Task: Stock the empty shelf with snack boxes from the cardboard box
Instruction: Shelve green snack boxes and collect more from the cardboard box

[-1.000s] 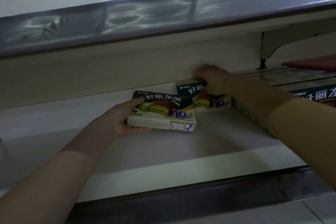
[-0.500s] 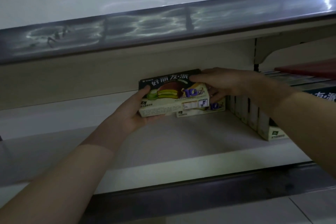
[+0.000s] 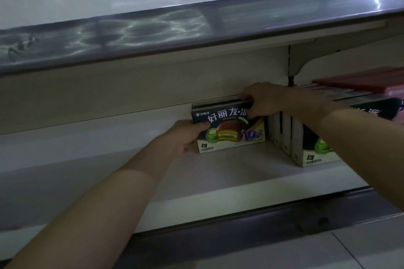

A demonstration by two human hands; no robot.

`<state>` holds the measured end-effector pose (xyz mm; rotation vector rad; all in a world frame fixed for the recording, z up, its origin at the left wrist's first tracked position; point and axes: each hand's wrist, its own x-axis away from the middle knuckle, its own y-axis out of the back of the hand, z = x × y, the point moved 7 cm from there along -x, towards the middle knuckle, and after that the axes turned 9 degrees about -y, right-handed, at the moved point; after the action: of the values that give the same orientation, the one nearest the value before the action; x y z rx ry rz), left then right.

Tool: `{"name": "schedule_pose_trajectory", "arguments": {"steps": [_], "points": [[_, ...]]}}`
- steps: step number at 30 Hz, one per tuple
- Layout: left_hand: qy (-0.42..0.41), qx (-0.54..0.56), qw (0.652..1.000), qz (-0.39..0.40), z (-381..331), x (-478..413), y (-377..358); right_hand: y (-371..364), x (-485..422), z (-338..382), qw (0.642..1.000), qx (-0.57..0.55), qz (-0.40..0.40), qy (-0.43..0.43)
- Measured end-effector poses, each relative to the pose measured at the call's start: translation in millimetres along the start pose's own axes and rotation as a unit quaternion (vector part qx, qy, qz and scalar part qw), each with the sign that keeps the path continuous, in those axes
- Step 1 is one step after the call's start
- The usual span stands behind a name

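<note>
Head view has the snack box [image 3: 229, 130] just right of the frame's middle. It stands upright on its long edge, deep on the shelf [image 3: 196, 183], with its printed face turned out. Right behind it a second box [image 3: 218, 103] of the same kind shows only its top edge, close to the back panel [image 3: 131, 89]. A narrow gap separates the snack box from the row of boxes [image 3: 284, 135] to the right of it.

From where I stand, this looks like the seating step. I would say the box wants pushing straight back until it sits flush on the one behind, with its bottom edge flat on the shelf. Then it should slide across to close that gap, so the fronts line up. Both ends ought to move together. If one end leads, the box will skew and could tip its neighbour.

The left hand [image 3: 188, 135] reaches in from the lower left of the frame on a long, straight forearm. It grips the box's left end, with the thumb lying across the upper left corner of the face and the fingers tucked round the side. The right hand [image 3: 262, 100] comes from the right edge of the frame, its arm crossing in front of the row. Its fingers hook over the top right corner and its thumb presses on the face. Whether it also catches the box behind, I cannot tell.
</note>
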<state>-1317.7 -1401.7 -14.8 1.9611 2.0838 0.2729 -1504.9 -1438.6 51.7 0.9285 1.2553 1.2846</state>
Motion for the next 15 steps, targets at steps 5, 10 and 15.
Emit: {"name": "schedule_pose_trajectory", "arguments": {"steps": [5,10,15], "points": [[-0.011,-0.055,0.998,0.017,-2,-8,-7,-6,0,5,0.990,0.133,-0.048,0.000],[-0.020,-0.071,0.997,-0.007,1,-23,-10,-5,4,12,0.979,0.181,-0.087,0.013],[-0.064,-0.086,0.994,0.003,-2,-28,-15,-8,7,16,0.973,0.196,-0.116,0.021]]}}
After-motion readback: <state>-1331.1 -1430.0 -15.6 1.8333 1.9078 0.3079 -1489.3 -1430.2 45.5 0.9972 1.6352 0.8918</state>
